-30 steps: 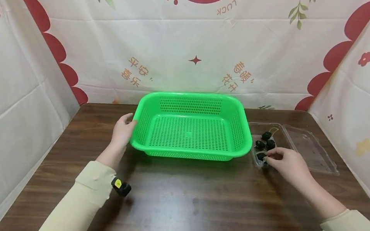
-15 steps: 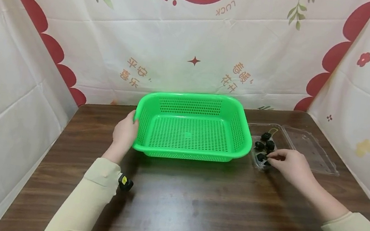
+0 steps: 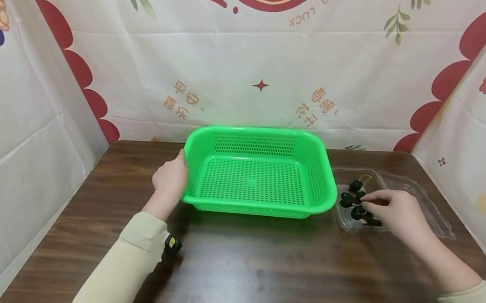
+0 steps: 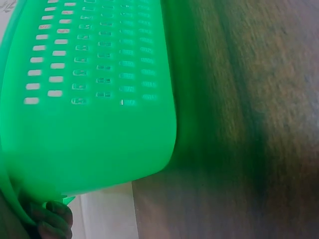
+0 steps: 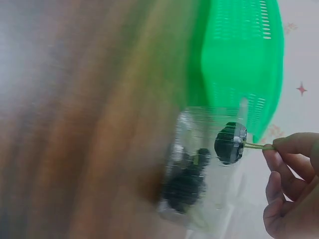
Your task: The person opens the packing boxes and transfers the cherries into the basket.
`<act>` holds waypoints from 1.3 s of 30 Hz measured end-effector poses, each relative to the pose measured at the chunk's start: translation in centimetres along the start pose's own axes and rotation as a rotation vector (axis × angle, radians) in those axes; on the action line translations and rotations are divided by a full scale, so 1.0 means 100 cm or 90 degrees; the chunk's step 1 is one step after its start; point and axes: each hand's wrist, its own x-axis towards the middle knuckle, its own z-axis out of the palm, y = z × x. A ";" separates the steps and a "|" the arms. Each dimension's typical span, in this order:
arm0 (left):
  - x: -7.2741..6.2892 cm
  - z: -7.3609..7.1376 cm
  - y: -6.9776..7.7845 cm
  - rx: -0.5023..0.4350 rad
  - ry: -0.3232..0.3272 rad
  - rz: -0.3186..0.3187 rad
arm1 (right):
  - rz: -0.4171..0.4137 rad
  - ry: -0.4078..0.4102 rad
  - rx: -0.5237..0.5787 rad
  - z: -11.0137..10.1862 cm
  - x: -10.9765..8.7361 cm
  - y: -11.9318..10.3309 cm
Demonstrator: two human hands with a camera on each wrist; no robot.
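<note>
My left hand (image 3: 170, 175) grips the left rim of a green plastic basket (image 3: 258, 210); in the left wrist view its curled fingers (image 4: 57, 219) show at the rim. My right hand (image 3: 401, 213) is over a clear plastic clamshell box (image 3: 346, 224) to the right of the basket. Thumb and forefinger pinch the thin green stem of a dark cherry (image 5: 230, 143), which hangs below the fingertips in the right wrist view. Several more dark cherries (image 5: 184, 186) lie in the box, blurred in that view.
The box's clear lid (image 3: 426, 196) lies folded back to the right, partly behind the right hand. The brown wooden table (image 3: 254, 276) stretches in front of the basket. Printed white cloth (image 3: 256, 51) hangs behind and at both sides.
My left hand has closed over the basket's left rim. My right hand has lifted a cherry by its stem from the box's near part. The head view has shifted slightly.
</note>
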 end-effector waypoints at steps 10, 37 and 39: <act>-0.004 0.002 0.000 -0.004 0.026 -0.006 | 0.004 0.028 0.009 -0.019 0.018 -0.020; -0.002 0.004 0.004 0.002 0.018 -0.006 | -0.009 -0.072 0.135 -0.004 0.094 -0.055; -0.001 0.004 0.003 0.004 0.015 -0.008 | -0.010 -0.081 0.138 -0.002 0.099 -0.056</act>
